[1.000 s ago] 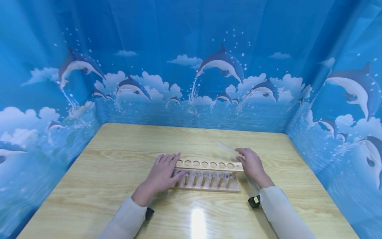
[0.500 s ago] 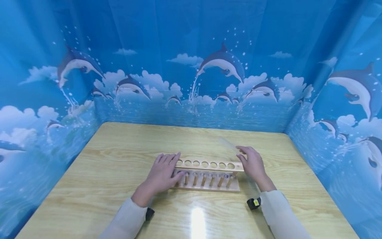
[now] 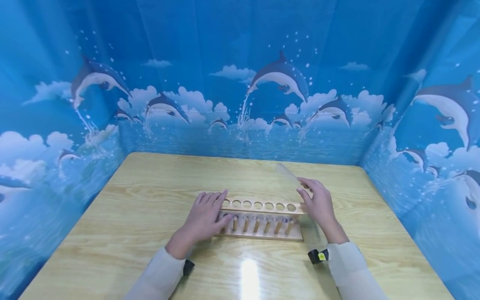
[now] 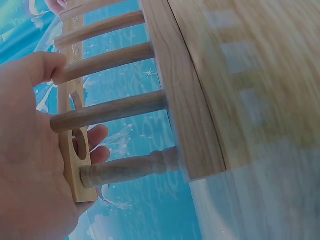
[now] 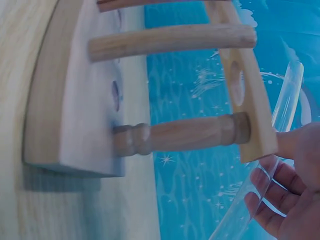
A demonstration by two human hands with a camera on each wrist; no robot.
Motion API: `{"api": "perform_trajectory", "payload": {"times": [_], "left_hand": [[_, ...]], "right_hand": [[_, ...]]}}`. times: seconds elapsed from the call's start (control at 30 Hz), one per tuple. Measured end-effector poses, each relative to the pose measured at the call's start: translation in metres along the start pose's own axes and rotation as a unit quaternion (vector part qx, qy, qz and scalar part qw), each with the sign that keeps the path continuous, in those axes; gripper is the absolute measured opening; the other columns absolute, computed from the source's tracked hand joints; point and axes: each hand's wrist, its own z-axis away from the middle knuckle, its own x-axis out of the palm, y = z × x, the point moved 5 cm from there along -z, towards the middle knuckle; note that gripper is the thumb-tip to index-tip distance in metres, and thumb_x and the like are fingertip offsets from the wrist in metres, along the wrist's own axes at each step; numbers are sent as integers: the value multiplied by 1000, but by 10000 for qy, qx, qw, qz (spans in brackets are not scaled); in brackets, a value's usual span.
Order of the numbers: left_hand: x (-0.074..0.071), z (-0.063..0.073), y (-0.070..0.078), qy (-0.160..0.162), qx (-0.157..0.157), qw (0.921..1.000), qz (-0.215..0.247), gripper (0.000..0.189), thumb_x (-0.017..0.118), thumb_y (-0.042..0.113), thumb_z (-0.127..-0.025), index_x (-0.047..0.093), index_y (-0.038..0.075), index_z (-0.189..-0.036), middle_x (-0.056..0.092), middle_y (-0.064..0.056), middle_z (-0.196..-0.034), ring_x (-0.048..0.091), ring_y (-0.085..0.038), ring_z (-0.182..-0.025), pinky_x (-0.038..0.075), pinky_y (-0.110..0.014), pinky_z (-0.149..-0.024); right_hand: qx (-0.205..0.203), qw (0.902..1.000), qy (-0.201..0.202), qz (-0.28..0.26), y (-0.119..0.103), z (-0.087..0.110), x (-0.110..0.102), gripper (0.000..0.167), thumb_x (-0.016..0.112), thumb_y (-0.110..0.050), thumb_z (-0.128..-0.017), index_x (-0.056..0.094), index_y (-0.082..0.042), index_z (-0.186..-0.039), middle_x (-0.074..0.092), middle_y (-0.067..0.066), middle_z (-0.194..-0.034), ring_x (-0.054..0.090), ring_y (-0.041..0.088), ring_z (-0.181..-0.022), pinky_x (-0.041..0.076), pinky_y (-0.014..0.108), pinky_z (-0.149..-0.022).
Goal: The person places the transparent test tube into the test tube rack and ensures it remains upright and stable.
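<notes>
At far left, a blue curtain (image 3: 45, 116) printed with dolphins and clouds begins; it runs along the left, back and right sides of the wood-grain table (image 3: 157, 179). My left sleeve (image 3: 155, 277) enters from the lower edge, with a black wrist unit (image 3: 188, 268) beside the cuff.

My left hand (image 3: 202, 218) is closed around the left end of the upper bar of the wooden rack (image 3: 258, 236). The thumb lies on the near side, close to the pegs; the fingers reach over to the far side, where the left wrist view shows two bent fingertips behind the bar.

The rack stands upright on the table, between my hands, its long side facing me. Seven holes show in the upper bar, to the right of my left hand. Below, a row of slanted pegs (image 3: 256, 226) rises from the base. A turned post (image 5: 185, 135) joins base and bar at the right end.

The clear tube (image 3: 288, 173) is above the table beyond the rack's right end, tilted, apart from the holes. My right hand (image 3: 318, 204) holds it near the bar's end, fingers bent, gap narrow. A black wrist unit with a yellow label (image 3: 321, 256) sits below, next to my right sleeve (image 3: 354, 271).
</notes>
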Motion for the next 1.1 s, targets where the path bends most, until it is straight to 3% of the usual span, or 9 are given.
{"api": "perform_trajectory", "payload": {"times": [0.37, 0.63, 0.87, 1.1], "left_hand": [[2, 0, -1, 75, 42, 10000, 10, 74, 54, 50, -96, 31, 6, -151, 47, -15, -143, 41, -33, -133, 18, -53, -117], [0, 0, 0, 57, 19, 10000, 28, 75, 54, 50, -95, 31, 6, -151, 47, -14, -143, 41, -32, -133, 18, -53, -116], [-2, -3, 0, 48, 70, 9999, 102, 75, 54, 50, -95, 32, 5, -151, 48, -14, -142, 41, -32, -132, 17, -52, -117], [0, -1, 0, 33, 5, 10000, -23, 75, 53, 51, -95, 31, 7, -152, 48, -13, -143, 41, -31, -133, 17, -52, -117]], "right_hand": [[-261, 9964, 697, -396, -13, 1, -18, 32, 71, -1, -86, 66, 0, -118, 68, 18, -101, 63, 32, -92, 54, 44, -80], [-674, 9885, 1220, -578, -22, 5, -27, 33, 74, 3, -82, 68, 1, -114, 69, 17, -101, 64, 30, -90, 42, 9, -84], [-918, 9791, 1621, -819, -35, 8, -34, 34, 74, 6, -80, 67, 3, -114, 68, 19, -101, 64, 33, -88, 43, 8, -86], [-1090, 9750, 1755, -814, -47, 12, -40, 35, 74, 9, -78, 67, 4, -112, 68, 19, -100, 64, 32, -86, 44, 9, -86]]}}
